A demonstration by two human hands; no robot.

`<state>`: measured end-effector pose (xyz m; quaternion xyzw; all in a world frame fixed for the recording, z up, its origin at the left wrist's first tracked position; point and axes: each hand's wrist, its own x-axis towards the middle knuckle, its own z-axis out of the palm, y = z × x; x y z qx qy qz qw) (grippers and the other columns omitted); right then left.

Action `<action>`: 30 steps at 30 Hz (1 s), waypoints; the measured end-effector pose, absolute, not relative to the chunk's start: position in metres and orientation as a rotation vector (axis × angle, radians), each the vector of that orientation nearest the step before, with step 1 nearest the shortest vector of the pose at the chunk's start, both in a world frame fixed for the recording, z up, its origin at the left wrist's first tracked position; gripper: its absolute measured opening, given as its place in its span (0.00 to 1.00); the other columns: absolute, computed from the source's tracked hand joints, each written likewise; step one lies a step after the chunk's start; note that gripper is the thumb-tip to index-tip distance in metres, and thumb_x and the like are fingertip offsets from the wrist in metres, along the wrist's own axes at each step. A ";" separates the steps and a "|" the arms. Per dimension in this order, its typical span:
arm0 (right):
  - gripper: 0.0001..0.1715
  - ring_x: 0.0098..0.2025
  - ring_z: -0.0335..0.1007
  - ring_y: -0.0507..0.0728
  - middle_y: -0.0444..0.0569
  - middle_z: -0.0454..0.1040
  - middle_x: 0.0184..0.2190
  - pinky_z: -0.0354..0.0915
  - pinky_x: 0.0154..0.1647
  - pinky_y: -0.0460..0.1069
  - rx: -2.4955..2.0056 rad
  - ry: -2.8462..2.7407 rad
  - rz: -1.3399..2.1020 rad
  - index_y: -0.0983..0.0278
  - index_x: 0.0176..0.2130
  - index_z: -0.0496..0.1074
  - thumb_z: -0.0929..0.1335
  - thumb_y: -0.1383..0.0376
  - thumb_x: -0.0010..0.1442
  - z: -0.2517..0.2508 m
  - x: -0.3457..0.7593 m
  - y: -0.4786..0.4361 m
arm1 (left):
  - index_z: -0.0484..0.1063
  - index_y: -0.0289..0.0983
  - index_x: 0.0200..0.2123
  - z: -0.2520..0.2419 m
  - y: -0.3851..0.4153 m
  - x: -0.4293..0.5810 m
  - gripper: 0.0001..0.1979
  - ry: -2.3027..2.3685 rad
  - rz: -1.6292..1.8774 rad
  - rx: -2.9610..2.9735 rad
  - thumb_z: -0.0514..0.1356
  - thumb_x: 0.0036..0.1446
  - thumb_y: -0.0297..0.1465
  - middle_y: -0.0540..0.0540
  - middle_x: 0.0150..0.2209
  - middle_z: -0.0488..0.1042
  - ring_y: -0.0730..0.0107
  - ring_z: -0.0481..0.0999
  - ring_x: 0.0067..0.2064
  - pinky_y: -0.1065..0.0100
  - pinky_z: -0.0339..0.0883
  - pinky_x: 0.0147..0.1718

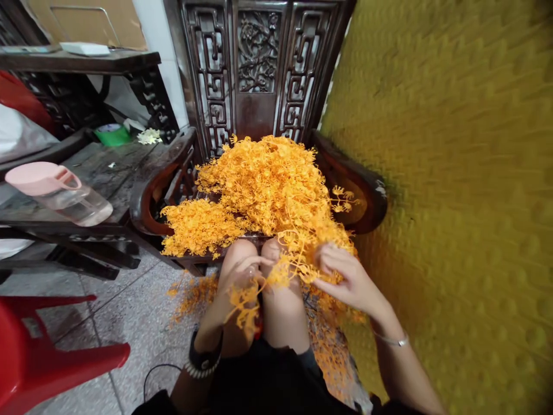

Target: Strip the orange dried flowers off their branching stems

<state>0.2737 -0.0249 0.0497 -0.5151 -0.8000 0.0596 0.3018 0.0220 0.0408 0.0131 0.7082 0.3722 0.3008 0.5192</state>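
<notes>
A big heap of orange plastic flower sprigs (pixel 263 184) fills the seat of a carved dark wooden chair (pixel 259 63) in front of my knees. My left hand (pixel 242 274) is closed around a bunch of orange sprigs (pixel 246 305) that hangs down between my knees. My right hand (pixel 345 276) pinches the other end of the same tangle, fingers curled, at the front edge of the heap. More orange sprigs (pixel 194 291) lie on the tiled floor below the chair.
A yellow textured wall (pixel 453 202) stands close on the right. At left, a dark low table (pixel 112 167) carries a clear jug with a pink lid (pixel 56 193) and a green dish (pixel 113 135). A red plastic stool (pixel 47 351) sits at bottom left.
</notes>
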 end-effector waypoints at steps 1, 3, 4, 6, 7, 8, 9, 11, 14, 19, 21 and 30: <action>0.20 0.29 0.56 0.52 0.42 0.60 0.23 0.55 0.32 0.49 -1.382 -2.118 0.176 0.61 0.24 0.50 0.68 0.64 0.54 0.050 0.272 -0.036 | 0.75 0.41 0.35 0.011 0.047 0.028 0.12 0.837 0.723 1.770 0.51 0.60 0.35 0.45 0.46 0.75 0.62 0.71 0.50 0.61 0.62 0.54; 0.21 0.27 0.54 0.52 0.41 0.57 0.21 0.53 0.29 0.49 -1.422 -2.050 0.165 0.61 0.23 0.50 0.68 0.66 0.54 0.048 0.268 -0.057 | 0.70 0.41 0.49 0.008 0.059 0.045 0.17 0.756 0.734 1.982 0.57 0.56 0.35 0.44 0.59 0.65 0.57 0.60 0.61 0.56 0.49 0.62; 0.21 0.27 0.54 0.52 0.42 0.57 0.21 0.53 0.29 0.49 -1.427 -2.005 0.161 0.61 0.22 0.49 0.68 0.67 0.54 0.047 0.267 -0.065 | 0.63 0.41 0.57 0.006 0.064 0.055 0.26 0.719 0.734 2.108 0.59 0.54 0.36 0.42 0.63 0.57 0.55 0.52 0.65 0.54 0.45 0.63; 0.21 0.28 0.56 0.52 0.42 0.59 0.21 0.55 0.29 0.49 -1.402 -1.923 0.166 0.61 0.22 0.49 0.68 0.69 0.53 0.047 0.263 -0.079 | 0.46 0.40 0.65 0.007 0.072 0.077 0.41 0.589 0.708 2.335 0.62 0.51 0.37 0.40 0.68 0.42 0.53 0.41 0.68 0.50 0.41 0.64; 0.21 0.28 0.56 0.52 0.43 0.60 0.22 0.56 0.30 0.49 -1.386 -1.884 0.151 0.61 0.22 0.49 0.68 0.70 0.52 0.047 0.261 -0.085 | 0.45 0.41 0.65 0.008 0.074 0.089 0.43 0.481 0.691 2.409 0.63 0.50 0.38 0.41 0.69 0.38 0.52 0.37 0.68 0.49 0.40 0.64; 0.21 0.28 0.57 0.52 0.43 0.61 0.22 0.56 0.30 0.50 -1.377 -1.843 0.121 0.61 0.22 0.50 0.68 0.72 0.52 0.048 0.259 -0.090 | 0.48 0.43 0.64 0.011 0.075 0.102 0.40 0.374 0.687 2.457 0.63 0.50 0.37 0.42 0.69 0.37 0.53 0.36 0.68 0.49 0.39 0.64; 0.21 0.29 0.58 0.53 0.44 0.62 0.23 0.57 0.31 0.50 -1.378 -1.790 0.065 0.61 0.22 0.50 0.68 0.73 0.51 0.049 0.257 -0.094 | 0.53 0.44 0.62 0.014 0.075 0.114 0.36 0.276 0.700 2.480 0.62 0.51 0.36 0.44 0.68 0.41 0.54 0.38 0.68 0.50 0.38 0.64; 0.23 0.30 0.60 0.53 0.44 0.62 0.23 0.57 0.33 0.51 -1.407 -1.595 -0.112 0.62 0.20 0.50 0.70 0.74 0.49 0.051 0.255 -0.101 | 0.63 0.46 0.56 0.019 0.076 0.136 0.23 0.130 0.744 2.464 0.59 0.55 0.35 0.47 0.63 0.58 0.59 0.52 0.65 0.51 0.35 0.64; 0.28 0.25 0.54 0.50 0.41 0.54 0.19 0.55 0.30 0.49 -1.421 -1.011 -0.269 0.63 0.16 0.47 0.71 0.73 0.49 0.051 0.258 -0.109 | 0.71 0.43 0.47 0.022 0.083 0.166 0.14 0.146 0.767 2.406 0.57 0.57 0.35 0.47 0.48 0.75 0.62 0.68 0.54 0.51 0.37 0.64; 0.18 0.19 0.48 0.46 0.37 0.52 0.17 0.51 0.20 0.44 -1.188 -0.384 0.125 0.63 0.19 0.60 0.71 0.61 0.50 0.044 0.277 -0.108 | 0.74 0.37 0.31 0.018 0.110 0.199 0.06 0.243 0.811 2.244 0.62 0.51 0.33 0.47 0.32 0.75 0.65 0.72 0.39 0.60 0.60 0.50; 0.17 0.19 0.49 0.47 0.37 0.52 0.18 0.54 0.19 0.44 -1.161 -0.380 0.193 0.62 0.21 0.61 0.70 0.59 0.51 0.041 0.282 -0.106 | 0.73 0.36 0.28 0.018 0.122 0.205 0.06 0.257 0.852 2.210 0.60 0.52 0.33 0.49 0.28 0.73 0.69 0.71 0.34 0.67 0.63 0.40; 0.20 0.20 0.49 0.45 0.37 0.53 0.17 0.54 0.22 0.43 -1.097 -0.136 0.172 0.63 0.18 0.58 0.74 0.63 0.43 0.044 0.271 -0.103 | 0.72 0.34 0.24 0.039 0.172 0.230 0.08 0.303 0.999 2.137 0.62 0.47 0.33 0.51 0.24 0.69 0.74 0.66 0.28 0.73 0.56 0.28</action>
